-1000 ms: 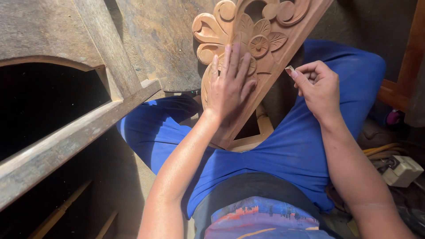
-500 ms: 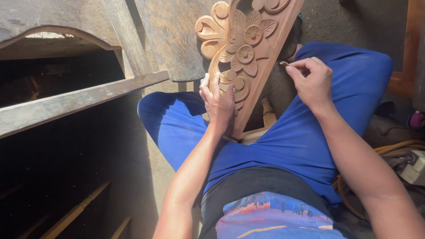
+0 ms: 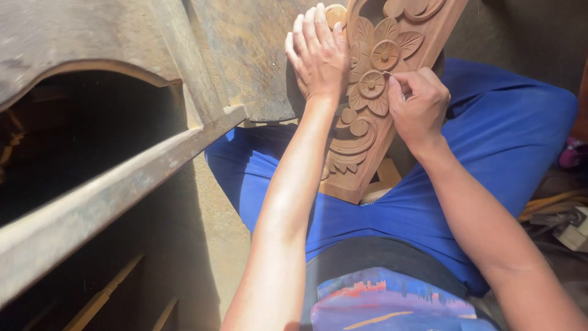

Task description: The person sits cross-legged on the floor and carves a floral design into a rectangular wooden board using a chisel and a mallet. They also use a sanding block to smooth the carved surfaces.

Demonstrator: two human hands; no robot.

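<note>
Carved panel: a long wooden board (image 3: 367, 122) cut with flowers and scrolls is leaning tilted across the person's lap, its lower end resting between the thighs and its top running out of view.
Left hand: the left hand (image 3: 318, 52) is lying flat on the panel's left edge, fingers stretched and slightly spread, pressing against the wood rather than gripping it.
Right hand: the right hand (image 3: 416, 104) is curling shut, thumb and fingertips pinched on a small scrap (image 3: 388, 73) held against a carved flower (too small to tell what it is made of).
Flower: the round blossom (image 3: 372, 84) is sitting just beside the pinched fingertips, with a second, larger one just above it.
Legs: blue trousers (image 3: 490, 141) are spreading under the panel on both sides.
Left side: a dusty arched wooden frame (image 3: 122, 165) is standing close by, dark inside.
Far right: cables and clutter (image 3: 560, 214) are lying on the floor, partly in shadow.
</note>
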